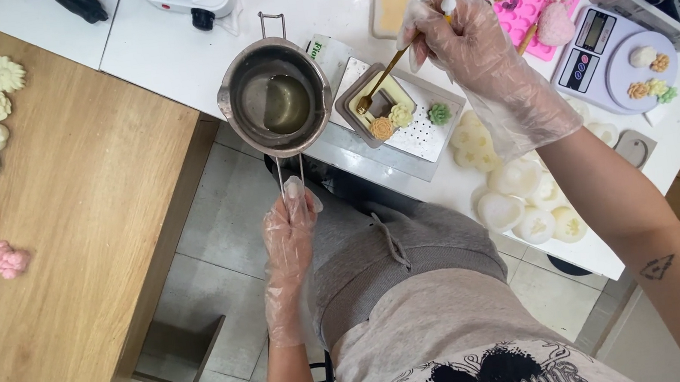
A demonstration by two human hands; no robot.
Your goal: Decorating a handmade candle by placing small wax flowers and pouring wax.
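Here, left hand (286, 228) holds pot (275, 97), handle toward the person.

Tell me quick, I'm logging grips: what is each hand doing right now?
Left hand: closed on the wire handle of the metal melting pot.
Right hand: closed on a gold spoon dipping into the small mould.

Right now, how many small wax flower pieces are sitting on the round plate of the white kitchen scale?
4, possibly more where they bunch: a white piece and a tan piece at the plate's top, an orange piece and a pale green piece lower down on the white kitchen scale.
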